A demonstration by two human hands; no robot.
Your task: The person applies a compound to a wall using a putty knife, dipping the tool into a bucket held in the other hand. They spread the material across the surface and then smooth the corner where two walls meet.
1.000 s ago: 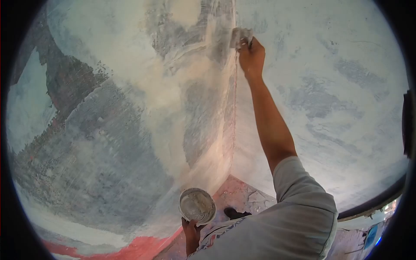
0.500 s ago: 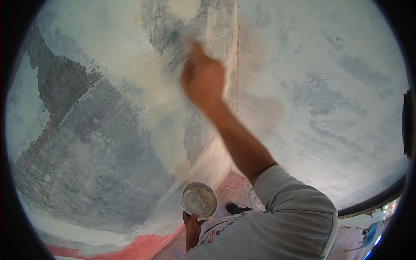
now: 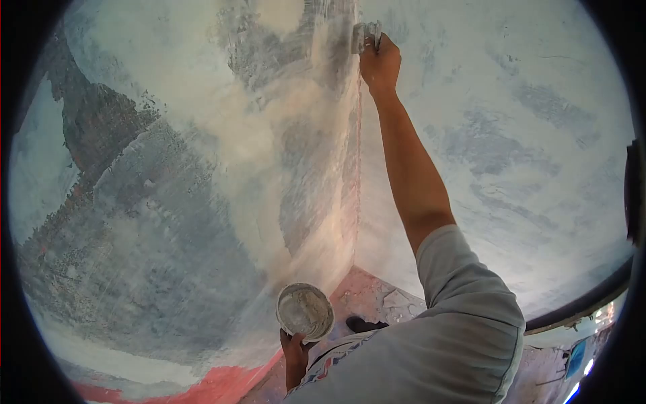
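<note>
Raised high at the wall corner, my right hand [image 3: 381, 65] is closed around a putty knife [image 3: 365, 37], whose blade is at the corner line between the two walls. Most of the knife's handle is hidden in my fingers. Low down, my left hand [image 3: 294, 347] grips a round bowl [image 3: 305, 312] by its lower rim. Greyish-white putty coats the inside of the bowl, which is tilted toward me. Patches of pale putty and bare grey show on the left wall [image 3: 182, 222].
The right wall [image 3: 491, 168] meets the left one in a vertical corner. Below lies a reddish, stained floor [image 3: 377, 294], with a dark shoe [image 3: 365, 324] on it. A red band [image 3: 215, 384] runs along the left wall's base. A dark curved edge [image 3: 579, 308] borders the lower right.
My right hand has moved up and to the right, from the left wall to the corner, and the putty knife now shows clearly. The bowl in my left hand has barely shifted.
</note>
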